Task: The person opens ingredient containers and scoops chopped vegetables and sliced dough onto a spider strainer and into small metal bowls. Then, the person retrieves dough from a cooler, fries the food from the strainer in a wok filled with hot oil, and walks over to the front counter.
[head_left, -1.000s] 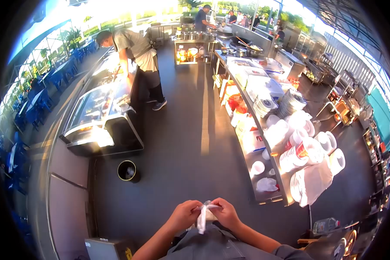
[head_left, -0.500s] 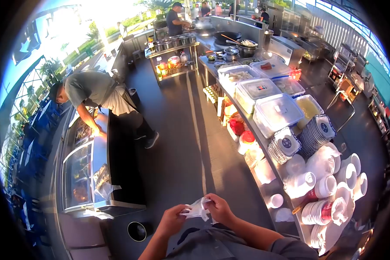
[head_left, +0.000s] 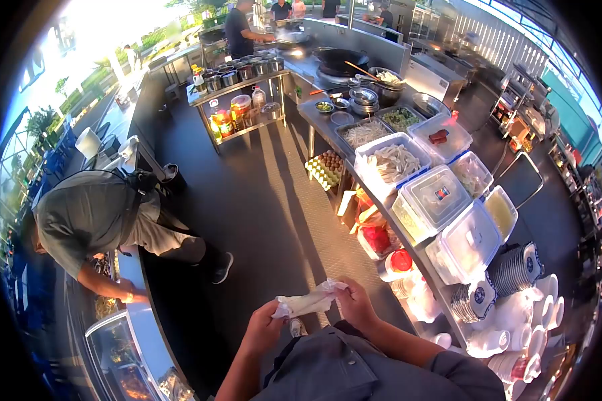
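Stretched between my two hands, in front of my body, is a crumpled piece of thin white plastic film; whether it is a bag or a glove I cannot tell. My left hand pinches its left end. At its right end, a little higher, my right hand grips it with closed fingers. Below the film a shoe shows on the dark floor.
To my right runs a steel counter bearing lidded plastic tubs, stacked patterned bowls and white cups. On the left a co-worker bends over a glass display case. Ahead stands a shelf rack with pots.
The plastic film has been drawn out wider as my hands moved apart. My view has shifted forward along the counter. The co-worker remains bent over the case.
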Demonstrator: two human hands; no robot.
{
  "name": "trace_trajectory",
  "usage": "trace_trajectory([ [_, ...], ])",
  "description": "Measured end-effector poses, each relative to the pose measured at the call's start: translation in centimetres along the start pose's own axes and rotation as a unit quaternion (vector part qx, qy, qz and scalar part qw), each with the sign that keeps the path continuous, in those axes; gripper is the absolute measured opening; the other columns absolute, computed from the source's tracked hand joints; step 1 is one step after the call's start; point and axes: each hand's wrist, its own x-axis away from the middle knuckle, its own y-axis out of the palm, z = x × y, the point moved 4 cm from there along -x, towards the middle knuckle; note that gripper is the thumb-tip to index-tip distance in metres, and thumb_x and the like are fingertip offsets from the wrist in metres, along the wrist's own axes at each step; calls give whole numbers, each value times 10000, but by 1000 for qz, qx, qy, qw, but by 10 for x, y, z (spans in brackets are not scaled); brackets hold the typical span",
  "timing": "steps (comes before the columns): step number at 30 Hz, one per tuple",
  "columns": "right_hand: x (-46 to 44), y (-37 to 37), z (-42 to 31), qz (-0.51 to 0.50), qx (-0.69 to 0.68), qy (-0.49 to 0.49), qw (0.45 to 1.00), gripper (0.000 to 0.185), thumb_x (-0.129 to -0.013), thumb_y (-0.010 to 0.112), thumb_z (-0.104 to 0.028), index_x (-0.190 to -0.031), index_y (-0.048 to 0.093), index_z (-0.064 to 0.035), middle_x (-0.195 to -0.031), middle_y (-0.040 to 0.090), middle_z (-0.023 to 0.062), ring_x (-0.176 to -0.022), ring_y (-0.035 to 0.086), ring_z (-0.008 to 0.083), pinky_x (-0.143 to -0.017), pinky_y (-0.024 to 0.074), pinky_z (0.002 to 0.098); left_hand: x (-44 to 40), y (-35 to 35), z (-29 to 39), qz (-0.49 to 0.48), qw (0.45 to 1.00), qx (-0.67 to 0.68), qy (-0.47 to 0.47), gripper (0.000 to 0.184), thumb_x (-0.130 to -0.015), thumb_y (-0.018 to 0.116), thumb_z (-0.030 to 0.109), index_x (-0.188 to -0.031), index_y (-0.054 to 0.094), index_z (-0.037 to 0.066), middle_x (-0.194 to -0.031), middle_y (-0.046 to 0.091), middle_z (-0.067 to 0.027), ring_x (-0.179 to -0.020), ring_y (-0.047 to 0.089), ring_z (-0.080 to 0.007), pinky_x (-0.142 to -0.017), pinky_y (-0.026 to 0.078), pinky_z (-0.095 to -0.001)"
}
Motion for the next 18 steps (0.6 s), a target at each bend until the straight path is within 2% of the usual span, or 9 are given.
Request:
trace_trajectory([
  [1,-29,-6,-9,43,33,-61,997,113,-939,481,20,-979,582,-11,-886,579,35,-804,557,98,-733,450,239,-33,-9,11,-30,999,2,27,155,-968,488,74,-933,625,10,-810,614,-34,-749,571,-96,-693,477,-241],
  [3,-90,-15,-27,89,56,-63,992,118,-925,484,43,-955,585,-10,-898,570,44,-823,563,110,-732,454,244,-99,-28,41,-41,999,3,29,150,-970,500,92,-947,623,9,-806,604,-28,-727,559,-92,-673,468,-236],
  [5,-150,-29,-25,177,83,-123,973,113,-926,486,41,-954,582,-10,-912,581,47,-831,563,109,-724,454,243,-170,-43,45,-52,997,-50,-23,162,-976,513,118,-947,622,2,-792,592,-23,-701,545,-87,-649,457,-236],
  [7,-210,-47,-25,186,-7,-28,982,79,-962,503,-22,-962,578,2,-948,625,42,-851,594,117,-747,471,249,-246,-50,41,-65,997,-34,-24,185,-986,516,142,-943,625,-2,-777,583,-21,-682,534,-84,-631,450,-238],
  [9,-272,-67,-10,200,-62,8,978,94,-973,506,-49,-970,587,-1,-949,632,45,-857,591,113,-765,469,249,-323,-53,49,-65,998,-12,-4,162,-899,501,22,-975,641,-7,-715,562,-23,-641,512,-81,-569,409,-234],
  [13,-394,-109,1,221,-172,-16,960,90,-973,513,-53,-971,595,-17,-948,625,38,-830,559,78,-735,453,230,-456,-51,74,-89,994,-61,-17,232,-1001,495,167,-947,643,-3,-811,604,-36,-683,544,-97,-655,466,-251],
  [15,-444,-125,2,190,-170,-89,963,89,-974,515,-58,-958,593,-18,-924,620,27,-821,556,73,-752,454,227,-512,-50,103,-116,984,-131,-17,281,-1013,466,196,-951,653,-4,-847,633,-51,-699,559,-107,-673,472,-259],
  [17,-488,-153,-4,227,-22,-45,973,111,-983,511,-97,-949,579,-16,-907,629,52,-886,618,138,-860,475,271,-577,-46,123,-105,991,-86,-9,312,-1019,433,200,-954,656,-9,-881,655,-71,-718,575,-121,-687,471,-264],
  [18,-509,-167,-9,250,-139,-2,958,119,-994,488,-118,-984,565,-27,-917,629,66,-892,629,156,-852,490,295,-610,-45,133,-115,991,-68,-11,309,-1015,416,167,-941,653,-16,-892,663,-79,-754,584,-127,-723,467,-263],
])
